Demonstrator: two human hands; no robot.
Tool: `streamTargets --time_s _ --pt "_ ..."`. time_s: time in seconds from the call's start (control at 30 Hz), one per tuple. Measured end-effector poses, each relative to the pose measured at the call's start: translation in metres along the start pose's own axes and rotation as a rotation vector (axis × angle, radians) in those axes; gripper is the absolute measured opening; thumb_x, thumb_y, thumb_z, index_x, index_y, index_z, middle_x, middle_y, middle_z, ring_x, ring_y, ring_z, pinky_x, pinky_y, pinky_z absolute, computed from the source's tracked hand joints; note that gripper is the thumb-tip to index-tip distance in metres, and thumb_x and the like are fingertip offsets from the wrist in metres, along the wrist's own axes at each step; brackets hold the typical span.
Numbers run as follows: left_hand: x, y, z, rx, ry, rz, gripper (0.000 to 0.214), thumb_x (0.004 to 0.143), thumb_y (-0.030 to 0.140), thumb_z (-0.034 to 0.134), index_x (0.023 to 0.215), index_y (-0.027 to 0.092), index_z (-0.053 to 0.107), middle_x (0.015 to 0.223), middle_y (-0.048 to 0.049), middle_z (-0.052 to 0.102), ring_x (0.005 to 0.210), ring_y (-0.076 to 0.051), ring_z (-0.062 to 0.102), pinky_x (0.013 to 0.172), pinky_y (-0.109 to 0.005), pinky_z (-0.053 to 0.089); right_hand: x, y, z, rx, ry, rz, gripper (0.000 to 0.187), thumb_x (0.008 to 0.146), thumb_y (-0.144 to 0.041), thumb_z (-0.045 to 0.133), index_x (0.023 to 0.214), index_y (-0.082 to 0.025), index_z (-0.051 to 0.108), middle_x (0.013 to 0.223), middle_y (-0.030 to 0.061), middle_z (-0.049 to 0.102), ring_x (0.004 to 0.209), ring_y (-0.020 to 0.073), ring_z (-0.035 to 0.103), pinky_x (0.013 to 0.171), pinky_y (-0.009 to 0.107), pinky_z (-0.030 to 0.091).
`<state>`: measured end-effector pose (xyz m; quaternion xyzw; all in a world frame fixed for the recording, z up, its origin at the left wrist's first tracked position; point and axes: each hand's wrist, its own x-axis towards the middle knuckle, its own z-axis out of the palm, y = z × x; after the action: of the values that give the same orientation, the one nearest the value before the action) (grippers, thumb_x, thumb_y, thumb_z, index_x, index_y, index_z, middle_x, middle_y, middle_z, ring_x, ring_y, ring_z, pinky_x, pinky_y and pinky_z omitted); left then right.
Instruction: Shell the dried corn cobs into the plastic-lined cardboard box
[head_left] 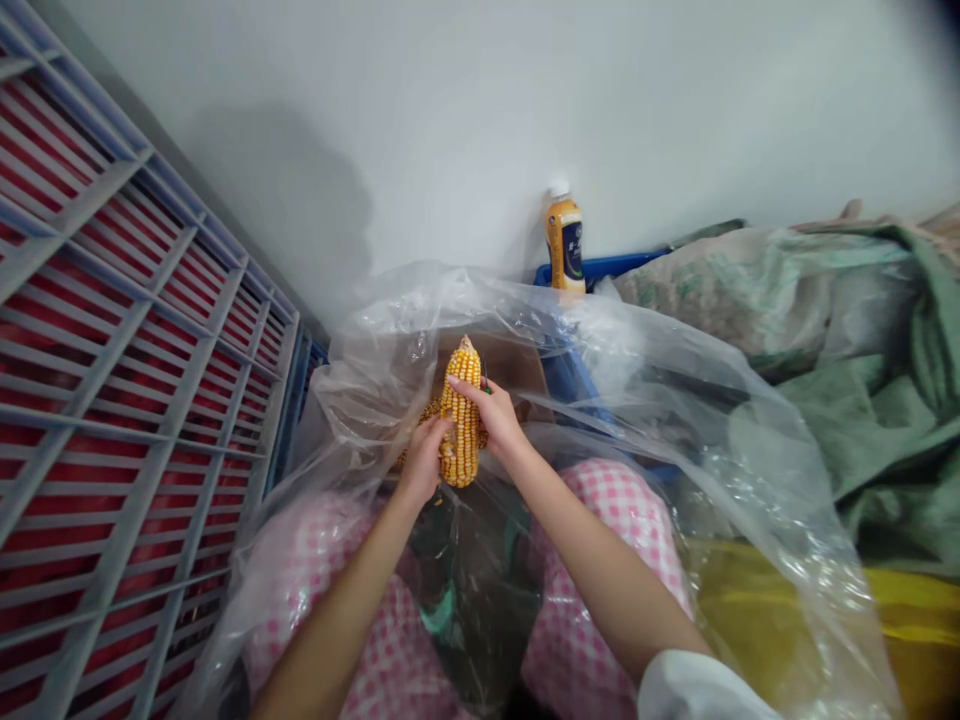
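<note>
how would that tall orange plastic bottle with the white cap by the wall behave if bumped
The tall orange plastic bottle with the white cap stands upright and narrow on the blue crate edge, so it would probably tip easily. Its round body would likely roll.

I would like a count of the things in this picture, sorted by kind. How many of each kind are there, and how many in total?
Corn cob, held by the left hand and the right hand: 1
Bottle, orange, by the wall: 1
Clear plastic sheet: 1
Grey slatted crate: 1
Green woven sacks: cannot tell how many
Total counted: 4
</note>
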<state>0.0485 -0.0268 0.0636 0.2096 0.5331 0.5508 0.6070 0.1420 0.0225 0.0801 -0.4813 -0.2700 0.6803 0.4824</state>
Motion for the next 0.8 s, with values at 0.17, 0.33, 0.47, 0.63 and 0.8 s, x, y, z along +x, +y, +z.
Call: streamTargets --time_s 0.17,0.33,0.47,0.63,0.8 --pt "-0.001 -0.003 0.001 0.007 -0.008 0.007 0.025 0.056 0.034 0.07 0.071 0.016 0.062 0.07 -0.0023 0.067 0.079 -0.02 0.064 0.067 -0.027 0.045 0.0 0.0 0.0 -0.013 -0.001 -0.003 0.036 0.053 -0.041 0.076 0.078 -0.018 0.062 0.069 -0.0003 0.062 0.061 0.0123 0.055 0.062 0.025 0.044" --pt "0.0 -0.003 0.001 0.002 0.024 -0.006 0.024 0.055 0.033 0.07 0.07 0.016 0.06 0.065 -0.0006 0.065 0.072 -0.018 0.063 0.063 -0.025 0.044 0.001 0.004 0.0 0.016 0.005 0.006 0.035 0.052 -0.037 0.077 0.078 -0.018 0.063 0.071 -0.0008 0.063 0.062 0.0124 0.056 0.066 0.027 0.044" --pt "0.001 -0.003 0.002 -0.017 0.059 -0.013 0.022 0.051 0.03 0.067 0.065 0.016 0.058 0.062 0.0 0.064 0.072 -0.019 0.063 0.064 -0.026 0.045 0.002 0.01 -0.001 -0.007 -0.003 -0.001 0.036 0.052 -0.036 0.077 0.08 -0.018 0.064 0.075 0.0 0.065 0.066 0.0132 0.058 0.067 0.027 0.045" --pt "0.0 -0.008 0.0 0.03 0.046 0.003 0.023 0.054 0.026 0.064 0.075 0.016 0.061 0.069 -0.0016 0.066 0.077 -0.02 0.063 0.068 -0.028 0.045 0.004 0.013 -0.001 -0.034 0.008 0.022 0.038 0.053 -0.038 0.078 0.082 -0.018 0.064 0.075 0.0008 0.065 0.065 0.014 0.059 0.065 0.027 0.046" --pt "0.001 -0.01 -0.002 -0.001 -0.007 0.015 0.018 0.057 0.025 0.061 0.073 0.017 0.06 0.072 -0.0008 0.066 0.076 -0.018 0.062 0.066 -0.026 0.044 0.001 0.004 0.001 -0.047 0.022 0.032 0.036 0.053 -0.039 0.078 0.08 -0.019 0.064 0.074 0.0005 0.065 0.065 0.0141 0.059 0.064 0.027 0.045"
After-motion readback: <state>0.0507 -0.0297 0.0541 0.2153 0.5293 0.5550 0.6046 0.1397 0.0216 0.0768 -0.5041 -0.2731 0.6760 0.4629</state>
